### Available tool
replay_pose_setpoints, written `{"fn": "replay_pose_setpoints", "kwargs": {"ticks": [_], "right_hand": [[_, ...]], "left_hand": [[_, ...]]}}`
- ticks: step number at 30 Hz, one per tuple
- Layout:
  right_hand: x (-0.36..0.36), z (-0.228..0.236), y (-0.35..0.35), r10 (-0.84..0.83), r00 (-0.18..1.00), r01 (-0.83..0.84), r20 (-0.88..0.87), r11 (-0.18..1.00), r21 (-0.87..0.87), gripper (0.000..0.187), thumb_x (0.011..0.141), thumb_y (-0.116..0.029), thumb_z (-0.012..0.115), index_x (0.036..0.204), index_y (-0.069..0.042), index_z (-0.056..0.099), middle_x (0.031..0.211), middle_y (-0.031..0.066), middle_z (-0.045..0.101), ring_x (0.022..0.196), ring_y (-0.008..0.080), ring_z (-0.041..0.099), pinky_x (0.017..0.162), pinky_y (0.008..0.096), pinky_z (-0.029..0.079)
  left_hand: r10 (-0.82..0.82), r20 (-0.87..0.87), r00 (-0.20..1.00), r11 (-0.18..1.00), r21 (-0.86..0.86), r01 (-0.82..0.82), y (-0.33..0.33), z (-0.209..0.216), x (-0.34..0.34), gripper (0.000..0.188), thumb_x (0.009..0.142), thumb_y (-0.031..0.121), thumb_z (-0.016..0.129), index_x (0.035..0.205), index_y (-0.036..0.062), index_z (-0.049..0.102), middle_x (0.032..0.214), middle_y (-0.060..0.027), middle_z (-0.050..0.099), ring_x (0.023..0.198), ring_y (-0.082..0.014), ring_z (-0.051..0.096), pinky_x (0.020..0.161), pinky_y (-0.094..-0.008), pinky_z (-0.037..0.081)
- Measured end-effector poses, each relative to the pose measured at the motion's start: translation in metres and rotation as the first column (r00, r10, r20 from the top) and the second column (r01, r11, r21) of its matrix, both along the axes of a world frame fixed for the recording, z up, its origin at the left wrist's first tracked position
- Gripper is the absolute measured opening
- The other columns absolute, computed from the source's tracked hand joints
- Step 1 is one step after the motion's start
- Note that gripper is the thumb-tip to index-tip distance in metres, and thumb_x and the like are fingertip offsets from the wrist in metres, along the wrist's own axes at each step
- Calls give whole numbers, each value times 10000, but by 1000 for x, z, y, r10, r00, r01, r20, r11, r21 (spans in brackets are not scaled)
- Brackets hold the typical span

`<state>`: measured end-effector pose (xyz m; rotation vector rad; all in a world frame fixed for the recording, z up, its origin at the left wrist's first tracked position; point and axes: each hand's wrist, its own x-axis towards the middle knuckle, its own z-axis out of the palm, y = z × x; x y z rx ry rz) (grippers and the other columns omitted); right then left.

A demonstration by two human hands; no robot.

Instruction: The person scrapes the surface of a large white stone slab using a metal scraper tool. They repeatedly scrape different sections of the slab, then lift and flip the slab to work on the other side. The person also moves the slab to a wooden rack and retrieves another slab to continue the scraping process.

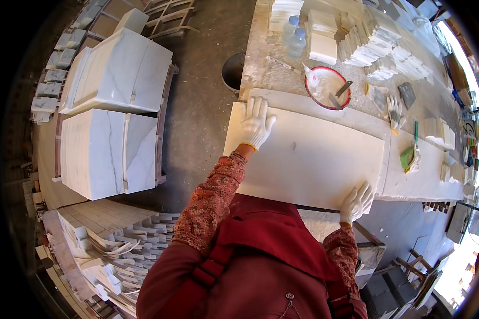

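Left hand (256, 126) and right hand (355, 204) lie, fingers outstretched, on a slab (308, 154) near opposite edges, floor (199, 69) left of it.

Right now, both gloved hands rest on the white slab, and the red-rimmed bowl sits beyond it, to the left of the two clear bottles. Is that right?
Not quite: the head view shows the bowl to the right of the bottles. The left hand and right hand do rest on the slab, with the bowl beyond it.
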<state>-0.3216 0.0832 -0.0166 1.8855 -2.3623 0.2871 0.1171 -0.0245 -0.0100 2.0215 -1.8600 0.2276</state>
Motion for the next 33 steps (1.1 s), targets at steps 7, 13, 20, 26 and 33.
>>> {"fn": "replay_pose_setpoints", "kwargs": {"ticks": [7, 13, 20, 26, 33], "right_hand": [[-2, 4, 2, 0, 1000, 0, -14, 1000, 4, 567, 1030, -385, 428, 1509, -83, 429, 1540, 231, 395, 1442, 437, 308, 1192, 530, 227], [-6, -1, -2, 27, 999, -27, -22, 1000, -5, 566, 1033, -380, 417, 1517, -86, 419, 1551, 225, 384, 1453, 431, 297, 1199, 528, 218], [-6, 2, -3, 10, 1000, -9, -25, 1000, 17, 580, 1036, -395, 384, 1529, -90, 401, 1556, 223, 380, 1461, 426, 291, 1206, 526, 215], [-3, 7, -5, 29, 999, -28, -22, 999, 25, 584, 1034, -402, 389, 1526, -89, 405, 1548, 226, 390, 1457, 427, 297, 1201, 527, 223], [6, 12, -24, -22, 1000, 21, 12, 997, 78, 585, 1025, -403, 455, 1509, -76, 422, 1524, 230, 421, 1410, 436, 369, 1152, 508, 312]], "left_hand": [[-163, -147, 976, 982, 70, 175, -15, 6, -71, 608, 962, 456, 548, 1389, 24, 533, 1460, -158, 519, 1380, -386, 429, 1177, -555, 256], [-28, 29, 999, 988, 152, 23, 16, 32, 33, 554, 968, 435, 532, 1378, 63, 532, 1435, -136, 531, 1360, -351, 427, 1141, -547, 275], [51, 146, 988, 986, 150, -73, 14, 31, 39, 571, 962, 429, 536, 1368, 28, 529, 1429, -144, 528, 1360, -358, 413, 1143, -545, 268], [-86, -136, 987, 994, 60, 95, 0, 6, -39, 598, 966, 430, 551, 1400, 18, 520, 1459, -178, 508, 1402, -391, 398, 1189, -549, 235], [-183, -152, 971, 976, 93, 198, 4, 24, -15, 571, 946, 417, 580, 1368, 35, 532, 1423, -148, 534, 1366, -368, 428, 1161, -546, 270]]}}
